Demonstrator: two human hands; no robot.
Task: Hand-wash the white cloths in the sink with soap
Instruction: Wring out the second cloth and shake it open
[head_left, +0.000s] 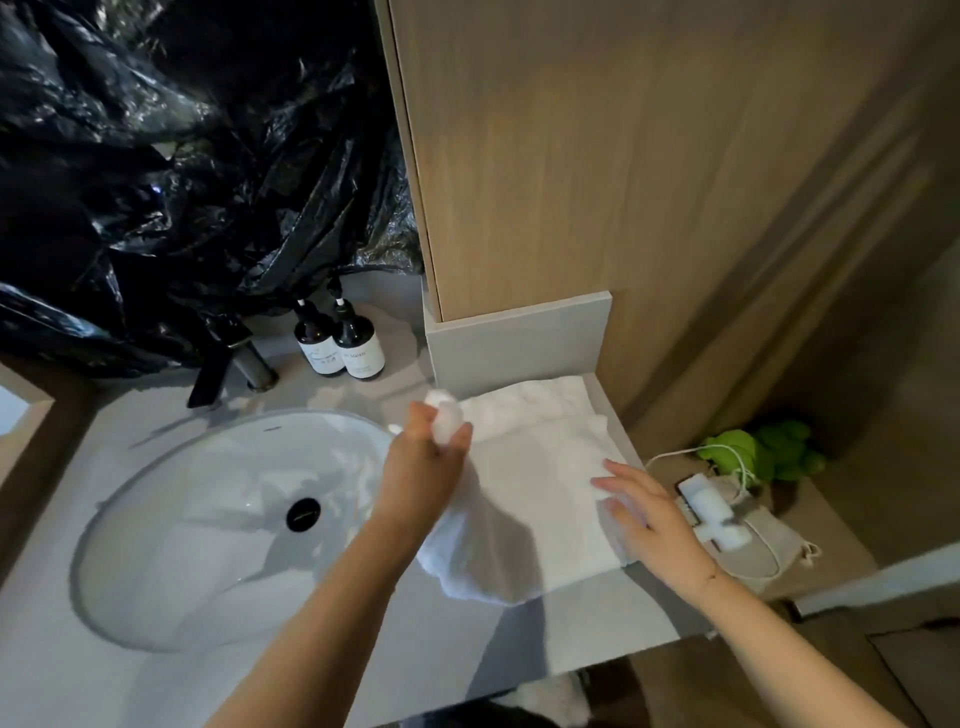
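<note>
Sink basin (171, 519) is open from above and from the near side; faucet (228, 358) and two dark bottles (340, 343) block its far rim. Right counter is covered by white cloth (540, 499), boxed in by wood cabinet (597, 156) at far right.

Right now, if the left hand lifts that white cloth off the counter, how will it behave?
Probably floppy: the cloth already sags and bunches where the left hand pinches a corner. Likely light, since it drapes in soft folds over the sink rim. The right hand pressing it should stop sliding.
</note>
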